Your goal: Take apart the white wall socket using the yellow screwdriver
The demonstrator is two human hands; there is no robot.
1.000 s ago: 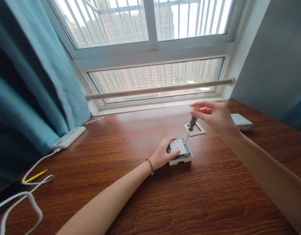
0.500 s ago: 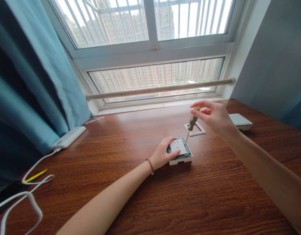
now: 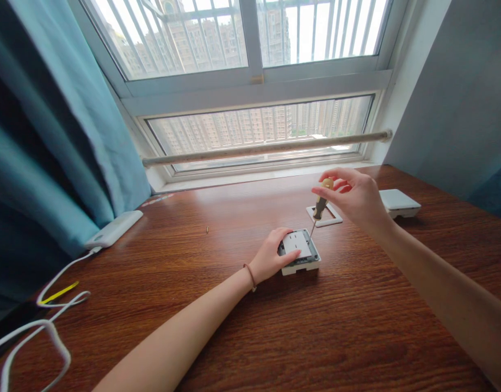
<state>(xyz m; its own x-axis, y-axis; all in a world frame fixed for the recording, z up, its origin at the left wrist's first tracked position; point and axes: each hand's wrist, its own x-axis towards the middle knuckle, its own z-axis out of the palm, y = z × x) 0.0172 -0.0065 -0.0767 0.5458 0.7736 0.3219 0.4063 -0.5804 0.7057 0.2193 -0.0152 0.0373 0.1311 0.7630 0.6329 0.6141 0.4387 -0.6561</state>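
A grey and white wall socket (image 3: pixel 301 252) lies face up on the wooden table (image 3: pixel 274 326). My left hand (image 3: pixel 270 256) is closed over its left side, fingers wrapped on the edge, holding it down. My right hand (image 3: pixel 354 198) pinches the top of a small screwdriver (image 3: pixel 320 207) with a dark and yellow handle. The screwdriver stands nearly upright, and its thin shaft points down at the socket's far right corner.
A white square frame (image 3: pixel 324 215) lies just behind the socket. A white cover plate (image 3: pixel 399 202) sits at the right. A tiny screw (image 3: pixel 207 230) lies mid-table. A white power strip (image 3: pixel 113 228) and white cables (image 3: pixel 50 321) are at the left, beside a teal curtain (image 3: pixel 50 125).
My right hand's fingers have shifted around the screwdriver handle, turning it slightly. The left hand and the socket have stayed in place.
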